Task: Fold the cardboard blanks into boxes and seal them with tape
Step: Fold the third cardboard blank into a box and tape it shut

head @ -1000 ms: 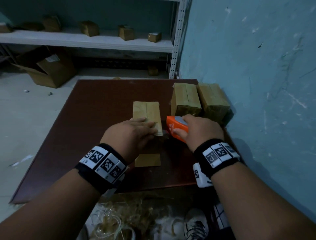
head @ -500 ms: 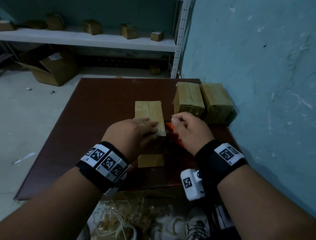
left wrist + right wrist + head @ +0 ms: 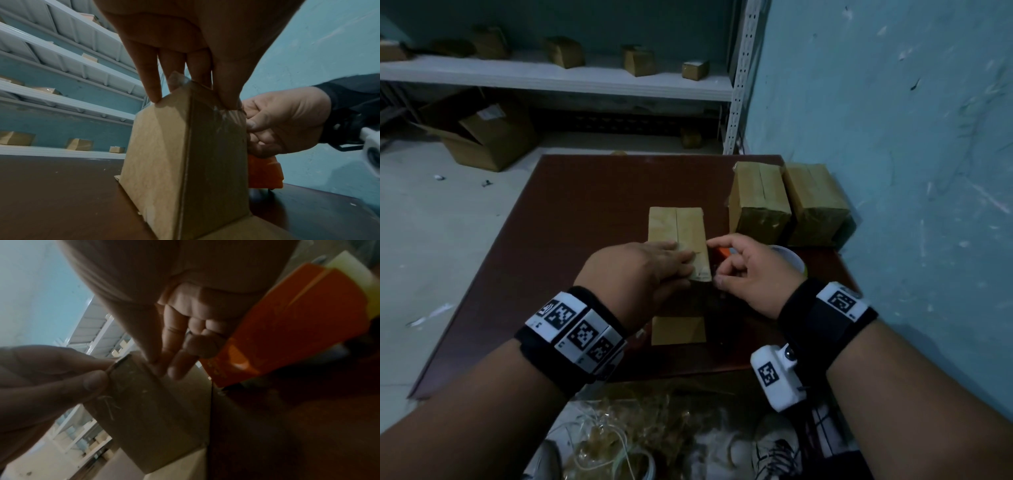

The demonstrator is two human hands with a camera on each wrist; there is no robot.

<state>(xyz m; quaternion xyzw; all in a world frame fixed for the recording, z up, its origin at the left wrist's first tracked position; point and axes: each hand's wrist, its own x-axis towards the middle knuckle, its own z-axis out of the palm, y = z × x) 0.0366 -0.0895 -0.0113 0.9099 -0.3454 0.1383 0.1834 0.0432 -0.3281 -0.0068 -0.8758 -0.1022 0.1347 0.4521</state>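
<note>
A brown cardboard box (image 3: 676, 226) stands mid-table with one flap (image 3: 678, 330) lying flat towards me. My left hand (image 3: 654, 263) holds its near top edge, fingers on top and thumb on the side (image 3: 228, 91). My right hand (image 3: 739, 270) is at the box's near right corner. Its thumb and index finger pinch clear tape (image 3: 226, 113) against the cardboard, and the other fingers are curled. The orange tape dispenser (image 3: 719, 255) lies on the table just behind the right hand, held by neither hand.
Two taped boxes (image 3: 760, 202) (image 3: 815, 202) stand at the back right against the blue wall (image 3: 893, 137). White shelves (image 3: 551, 75) with small boxes are beyond the dark table (image 3: 585, 205). An open carton (image 3: 482, 133) sits on the floor. Plastic strapping (image 3: 619, 438) lies below the near edge.
My right hand let go of the orange dispenser, turned over and moved left to the box's corner. My left hand stayed on the box.
</note>
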